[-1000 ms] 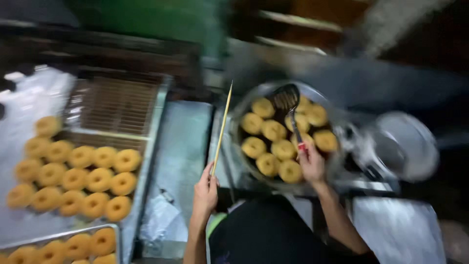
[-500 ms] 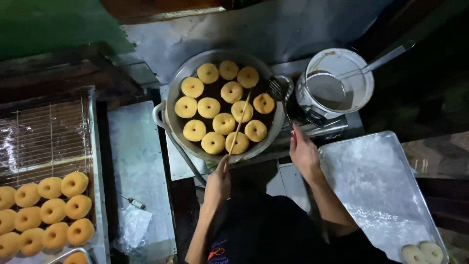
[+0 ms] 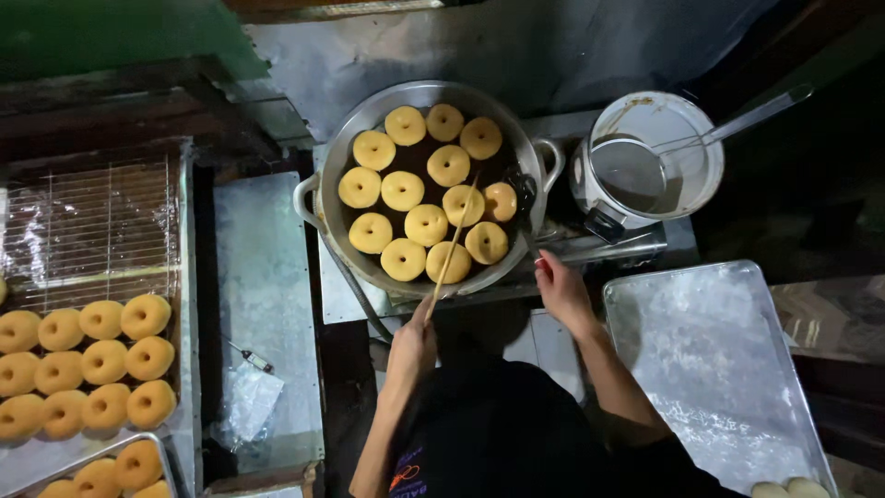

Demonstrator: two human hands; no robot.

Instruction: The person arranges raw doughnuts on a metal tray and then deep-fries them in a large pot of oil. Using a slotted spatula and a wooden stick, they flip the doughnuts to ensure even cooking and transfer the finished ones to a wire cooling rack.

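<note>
Round grey metal frying pan is holding a dozen golden ring doughnuts in dark oil. Left hand is gripping a thin wooden stick, tip resting among doughnuts at pan's 6 o'clock. Right hand is closing round a dark skimmer handle at pan's 4 o'clock; skimmer head hard to make out. Small metal pot at 3 o'clock is holding a ladle. Wire rack tray of fried doughnuts at 9 o'clock, cut off by frame edge.
</note>
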